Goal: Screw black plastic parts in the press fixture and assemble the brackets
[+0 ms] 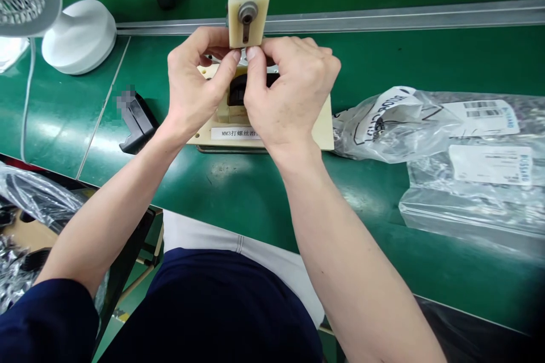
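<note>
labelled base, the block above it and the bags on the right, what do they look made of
Labelled base: probably plastic; cream, fairly matt, with no grain or metallic shine.
Block: likely plastic too; pale yellow and opaque, contrasting with the shiny grey fastener, apparently metal, on its face.
Bags: clear, glossy plastic film, judging by the creases, reflections and see-through areas.
</note>
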A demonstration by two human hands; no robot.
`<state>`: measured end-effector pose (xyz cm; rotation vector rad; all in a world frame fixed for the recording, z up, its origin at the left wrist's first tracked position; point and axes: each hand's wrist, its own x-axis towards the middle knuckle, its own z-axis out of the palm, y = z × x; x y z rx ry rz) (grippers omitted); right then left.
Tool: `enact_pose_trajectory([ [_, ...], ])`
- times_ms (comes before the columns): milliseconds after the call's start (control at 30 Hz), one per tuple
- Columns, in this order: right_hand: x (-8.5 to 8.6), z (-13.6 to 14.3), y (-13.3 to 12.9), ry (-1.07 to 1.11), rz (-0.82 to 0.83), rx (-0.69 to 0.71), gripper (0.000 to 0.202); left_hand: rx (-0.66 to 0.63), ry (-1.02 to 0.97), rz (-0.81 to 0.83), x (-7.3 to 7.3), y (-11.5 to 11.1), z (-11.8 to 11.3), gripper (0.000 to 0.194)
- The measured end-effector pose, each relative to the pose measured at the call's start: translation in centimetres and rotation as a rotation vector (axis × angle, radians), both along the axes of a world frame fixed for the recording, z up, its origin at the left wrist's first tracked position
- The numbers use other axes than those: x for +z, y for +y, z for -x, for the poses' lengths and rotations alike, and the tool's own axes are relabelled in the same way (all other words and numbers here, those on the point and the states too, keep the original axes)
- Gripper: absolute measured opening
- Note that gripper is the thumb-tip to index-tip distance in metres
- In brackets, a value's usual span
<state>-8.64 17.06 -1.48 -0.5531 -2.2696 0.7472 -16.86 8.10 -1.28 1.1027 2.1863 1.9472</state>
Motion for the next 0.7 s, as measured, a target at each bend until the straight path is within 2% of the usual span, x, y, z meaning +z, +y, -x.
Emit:
enact_pose_trajectory([
  [133,-0.2,0.0,0.0,0.009,0.01,0.008,0.023,-0.001,0.046,0.017,0.0,0.0,0.2,0.018],
  [233,-0.5,-0.1,0.1,0.029,0.0,0.021,0.023,0.064,0.046,0.034,0.0,0.1,0.2,0.018],
  [500,-1.1,0.1,0.4,0.143,-0.179,0.013,0.028,0.146,0.28,0.025,-0.2,0.3,-0.1,0.007],
  [700,-1.1,0.3,0.4,0.184,-0.229,-0.019,0.029,0.125,0.225,0.011,0.4,0.2,-0.3,0.006],
])
